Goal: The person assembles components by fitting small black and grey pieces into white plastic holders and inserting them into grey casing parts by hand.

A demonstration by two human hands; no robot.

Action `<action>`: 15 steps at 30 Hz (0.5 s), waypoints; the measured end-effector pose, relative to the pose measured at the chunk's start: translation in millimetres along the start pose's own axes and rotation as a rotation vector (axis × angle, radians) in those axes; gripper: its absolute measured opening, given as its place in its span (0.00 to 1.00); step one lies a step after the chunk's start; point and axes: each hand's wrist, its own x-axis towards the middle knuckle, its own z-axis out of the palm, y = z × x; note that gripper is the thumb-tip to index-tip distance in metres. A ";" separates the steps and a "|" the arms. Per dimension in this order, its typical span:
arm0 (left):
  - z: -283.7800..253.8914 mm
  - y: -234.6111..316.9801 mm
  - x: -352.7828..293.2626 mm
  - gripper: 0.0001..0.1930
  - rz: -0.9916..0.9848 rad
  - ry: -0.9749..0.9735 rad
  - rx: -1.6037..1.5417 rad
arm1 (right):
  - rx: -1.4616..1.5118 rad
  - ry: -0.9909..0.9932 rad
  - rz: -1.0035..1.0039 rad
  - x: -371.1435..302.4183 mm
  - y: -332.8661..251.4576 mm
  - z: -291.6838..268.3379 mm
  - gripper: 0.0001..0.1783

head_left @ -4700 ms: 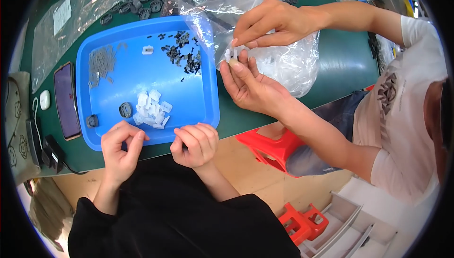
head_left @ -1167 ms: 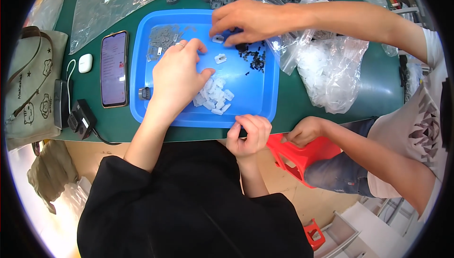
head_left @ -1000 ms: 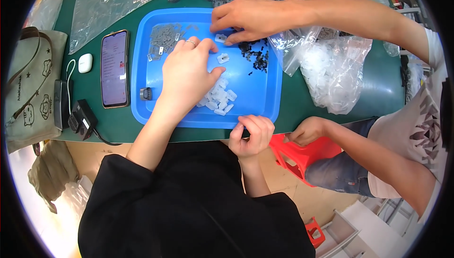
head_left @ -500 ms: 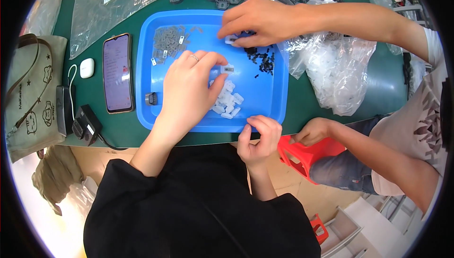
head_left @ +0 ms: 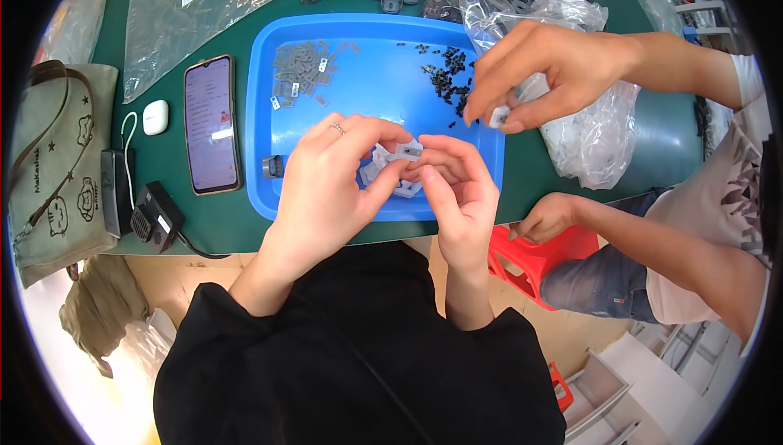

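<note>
Between the thumb and forefinger of my left hand (head_left: pixel 330 172) is a small white plastic part (head_left: pixel 408 151) with a grey insert on its face. My right hand (head_left: pixel 466 204) has come up against its right side, thumb and fingers curled together; whether anything lies in them is hidden. Both hands are over the near part of a blue tray (head_left: pixel 254 110). Partly behind my fingers lies a pile of white plastic parts (head_left: pixel 408 190). Small grey translucent pieces (head_left: pixel 302 70) are heaped at the tray's far left, tiny black pieces (head_left: pixel 444 84) at its far right.
A co-worker's hand (head_left: pixel 563 70) pinches another white part (head_left: pixel 499 116) over the tray's right rim. A dark grey housing (head_left: pixel 272 167) sits at the tray's left. A phone (head_left: pixel 212 123) lies left of it, clear bags (head_left: pixel 591 139) right, many dark rings (head_left: pixel 391 3) behind.
My left hand has moved right and nearer with the white part. My right hand has risen from the tray's near edge to meet it. The co-worker's hand has moved right and nearer.
</note>
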 end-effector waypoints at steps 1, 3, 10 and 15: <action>-0.1 -0.7 -0.1 0.12 -0.006 -0.007 0.001 | 0.000 0.001 -0.001 0.1 1.4 -0.2 0.15; 1.7 -1.8 0.1 0.14 -0.012 -0.018 0.003 | 0.033 0.012 -0.003 -0.1 4.7 -1.1 0.14; 1.0 -2.4 0.6 0.11 0.003 -0.030 -0.038 | 0.031 0.055 -0.014 2.0 4.7 1.0 0.11; 4.0 -3.2 0.2 0.13 0.020 -0.026 -0.060 | 0.042 0.081 -0.019 3.8 5.8 -0.9 0.09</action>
